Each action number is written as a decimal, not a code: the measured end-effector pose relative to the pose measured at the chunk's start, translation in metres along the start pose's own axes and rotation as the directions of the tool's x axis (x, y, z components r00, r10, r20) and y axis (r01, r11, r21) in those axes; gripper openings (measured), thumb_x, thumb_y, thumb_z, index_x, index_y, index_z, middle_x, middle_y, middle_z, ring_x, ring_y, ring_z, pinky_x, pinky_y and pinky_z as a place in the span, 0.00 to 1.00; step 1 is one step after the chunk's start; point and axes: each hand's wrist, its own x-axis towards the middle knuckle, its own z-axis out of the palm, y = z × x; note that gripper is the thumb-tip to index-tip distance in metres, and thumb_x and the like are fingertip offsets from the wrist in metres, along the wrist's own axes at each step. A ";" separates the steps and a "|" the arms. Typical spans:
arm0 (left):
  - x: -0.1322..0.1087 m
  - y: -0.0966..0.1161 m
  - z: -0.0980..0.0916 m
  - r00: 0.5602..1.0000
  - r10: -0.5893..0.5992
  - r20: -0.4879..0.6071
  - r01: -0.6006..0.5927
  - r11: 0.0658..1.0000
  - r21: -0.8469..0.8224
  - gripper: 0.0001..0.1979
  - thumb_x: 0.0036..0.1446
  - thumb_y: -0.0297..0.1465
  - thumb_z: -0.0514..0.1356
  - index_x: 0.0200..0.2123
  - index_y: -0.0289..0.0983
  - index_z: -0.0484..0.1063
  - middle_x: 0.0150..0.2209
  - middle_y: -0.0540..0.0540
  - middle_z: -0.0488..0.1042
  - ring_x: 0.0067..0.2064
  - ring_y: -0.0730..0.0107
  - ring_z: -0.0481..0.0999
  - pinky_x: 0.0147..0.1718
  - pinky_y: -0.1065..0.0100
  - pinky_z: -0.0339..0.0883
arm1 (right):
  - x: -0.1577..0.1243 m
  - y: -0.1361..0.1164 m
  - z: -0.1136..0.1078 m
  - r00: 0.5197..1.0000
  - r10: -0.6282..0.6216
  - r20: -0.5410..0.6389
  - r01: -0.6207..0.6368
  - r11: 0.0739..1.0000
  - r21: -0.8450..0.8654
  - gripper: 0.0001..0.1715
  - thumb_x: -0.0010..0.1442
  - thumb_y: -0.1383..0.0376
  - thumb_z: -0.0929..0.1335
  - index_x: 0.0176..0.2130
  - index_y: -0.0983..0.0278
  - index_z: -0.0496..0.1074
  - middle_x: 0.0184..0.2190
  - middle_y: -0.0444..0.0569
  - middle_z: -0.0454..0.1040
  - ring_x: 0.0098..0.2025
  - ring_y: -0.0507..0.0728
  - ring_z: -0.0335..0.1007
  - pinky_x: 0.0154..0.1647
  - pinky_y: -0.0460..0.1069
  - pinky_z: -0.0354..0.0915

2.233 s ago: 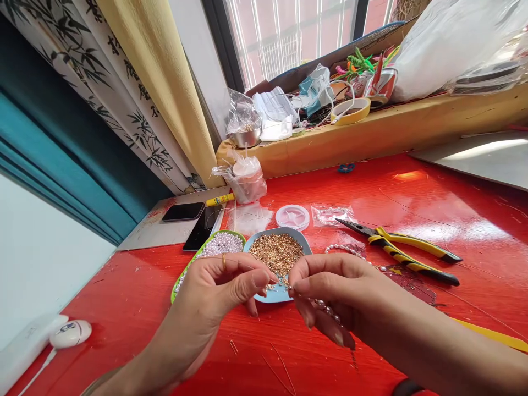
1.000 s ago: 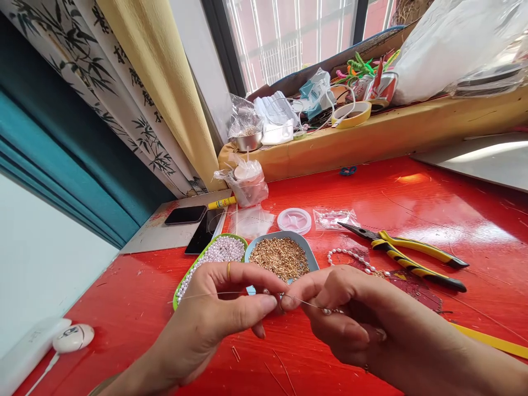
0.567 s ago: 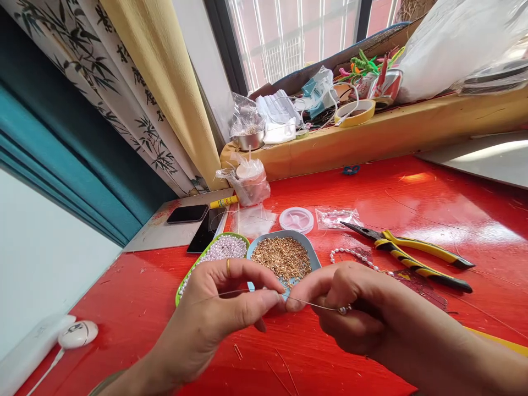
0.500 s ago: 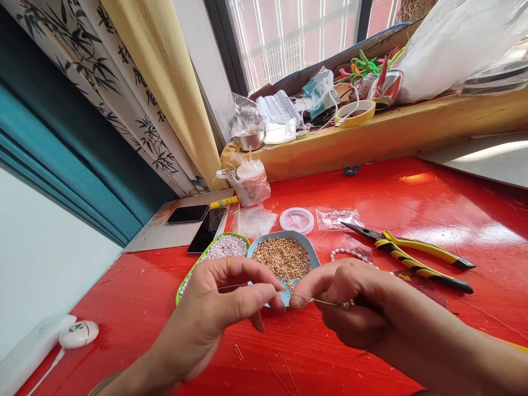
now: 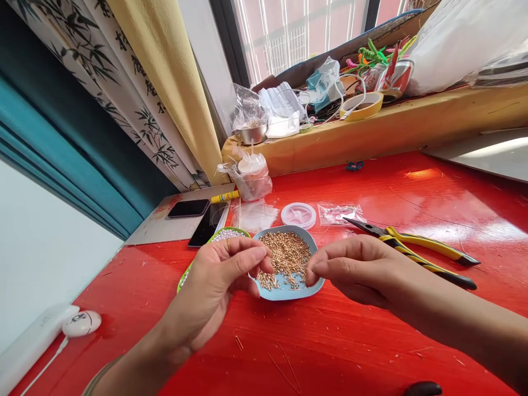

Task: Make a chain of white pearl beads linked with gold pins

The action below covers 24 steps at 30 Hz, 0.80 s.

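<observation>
My left hand (image 5: 225,280) is closed, thumb against fingers, over the left side of a blue dish (image 5: 284,293) of small gold beads (image 5: 284,253). Whatever its fingertips hold is too fine to make out. At the dish's right rim, my right hand (image 5: 355,269) is pinched closed, its fingertips close to the beads. I cannot make out what is in that pinch. Partly behind my left hand lies a green-rimmed tray (image 5: 181,281) of pale pearl beads (image 5: 226,235).
Long-nose pliers (image 5: 412,247) with yellow-black handles lie on the right of the red table (image 5: 330,352). Behind the dish are a clear spool (image 5: 298,215) and a small plastic packet (image 5: 340,214). Two dark phones (image 5: 188,208) (image 5: 206,225) lie at the left; wire scraps lie in front.
My hands have moved apart, the right one up and rightward to the dish's rim. The thin wire seen between them, with beads by my right hand, no longer shows.
</observation>
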 end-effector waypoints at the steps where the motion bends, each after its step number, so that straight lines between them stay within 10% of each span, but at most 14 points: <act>1: 0.002 -0.001 0.000 1.000 0.011 -0.006 -0.011 1.000 0.014 0.05 0.47 0.30 0.65 0.24 0.34 0.75 0.22 0.52 0.73 0.21 0.83 0.66 0.19 0.82 0.62 | 0.000 0.000 0.001 1.000 -0.012 -0.023 0.010 0.995 -0.099 0.13 0.55 0.62 0.64 0.26 0.66 0.73 0.10 0.35 0.52 0.14 0.46 0.44 0.13 0.44 0.42; 6: 0.006 -0.011 0.002 1.000 -0.017 0.026 0.013 0.991 0.132 0.03 0.49 0.29 0.63 0.26 0.35 0.75 0.23 0.52 0.74 0.25 0.82 0.68 0.24 0.82 0.63 | -0.002 0.000 0.011 0.984 -0.171 -0.042 0.132 0.872 -0.471 0.12 0.59 0.64 0.62 0.29 0.64 0.73 0.21 0.43 0.71 0.25 0.50 0.65 0.24 0.45 0.59; 24: 0.011 -0.016 0.002 0.989 0.011 0.147 -0.063 0.933 0.355 0.05 0.52 0.31 0.60 0.26 0.37 0.73 0.25 0.51 0.74 0.29 0.74 0.71 0.29 0.74 0.63 | 0.002 0.005 0.013 0.985 -0.132 -0.109 0.067 0.883 -0.464 0.10 0.56 0.64 0.65 0.35 0.62 0.76 0.22 0.43 0.76 0.25 0.52 0.72 0.26 0.45 0.65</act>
